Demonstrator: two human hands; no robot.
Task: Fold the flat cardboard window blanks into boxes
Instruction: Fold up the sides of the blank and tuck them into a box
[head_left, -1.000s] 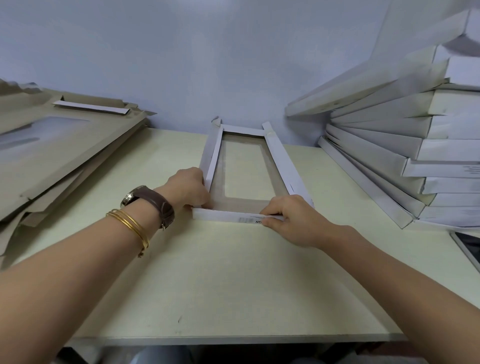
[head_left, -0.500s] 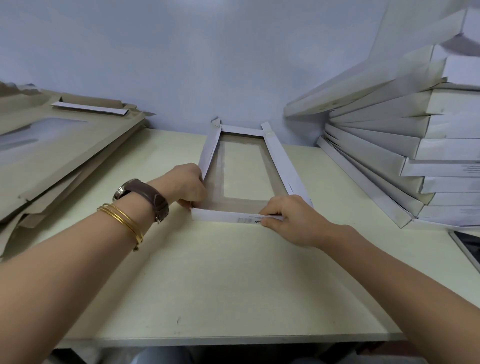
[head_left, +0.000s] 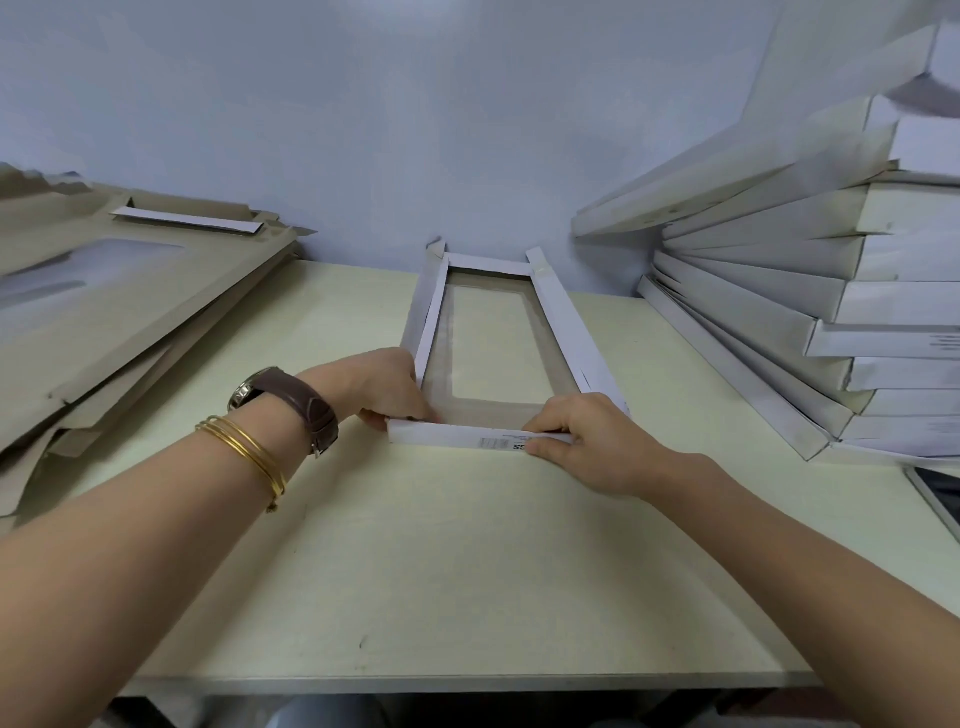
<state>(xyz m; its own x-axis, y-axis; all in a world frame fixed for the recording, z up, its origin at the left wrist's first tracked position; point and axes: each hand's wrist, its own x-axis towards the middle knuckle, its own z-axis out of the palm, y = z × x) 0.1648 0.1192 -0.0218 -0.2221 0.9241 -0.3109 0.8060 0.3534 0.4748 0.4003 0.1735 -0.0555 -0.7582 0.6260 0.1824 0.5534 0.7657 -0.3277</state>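
A long white window box (head_left: 563, 332) lies open side up on the pale table (head_left: 467, 571), its clear window panel facing down. Its side walls stand up and its near end wall carries a barcode. My left hand (head_left: 387, 387) grips the near left corner, fingers curled round the end of the left wall. My right hand (head_left: 587, 436) pinches the near end wall at its right corner, thumb on the outside by the barcode.
A pile of flat brown window blanks (head_left: 119, 301) lies at the left. A leaning stack of folded white boxes (head_left: 810, 291) fills the right. A dark flat device (head_left: 940, 493) sits at the right edge. The wall stands close behind the box.
My left hand has slid from the top of the left wall down to the near left corner. My right hand has stayed on the near end wall.
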